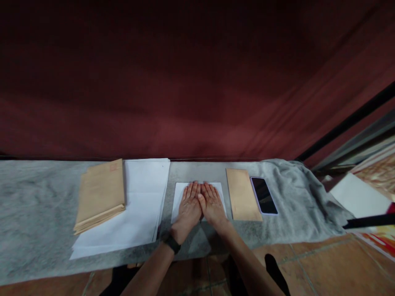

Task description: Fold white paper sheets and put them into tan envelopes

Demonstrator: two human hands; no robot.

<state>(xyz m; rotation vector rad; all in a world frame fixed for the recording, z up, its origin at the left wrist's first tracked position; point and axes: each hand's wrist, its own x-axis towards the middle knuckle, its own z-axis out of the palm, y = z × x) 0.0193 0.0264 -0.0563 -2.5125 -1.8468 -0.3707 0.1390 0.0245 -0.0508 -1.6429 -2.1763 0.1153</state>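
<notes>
A folded white sheet of paper [179, 197] lies on the grey cloth-covered table [40, 193]. My left hand [189, 207] and my right hand [212, 205] rest side by side flat on that sheet, fingers stretched out and pressed down. A dark band sits on my left wrist. Just right of my right hand lies a single brown envelope [243, 194], and beside it a black phone [264, 195], screen dark. To the left are a stack of white sheets [138, 209] and a pile of brown envelopes [101, 195] resting partly on it.
A dark red curtain [197, 82] hangs behind the table. The grey cloth bunches up at the right end [305, 193]. White paper and a black bar [367, 222] lie further right. Terracotta floor tiles [308, 263] show below the table's front edge.
</notes>
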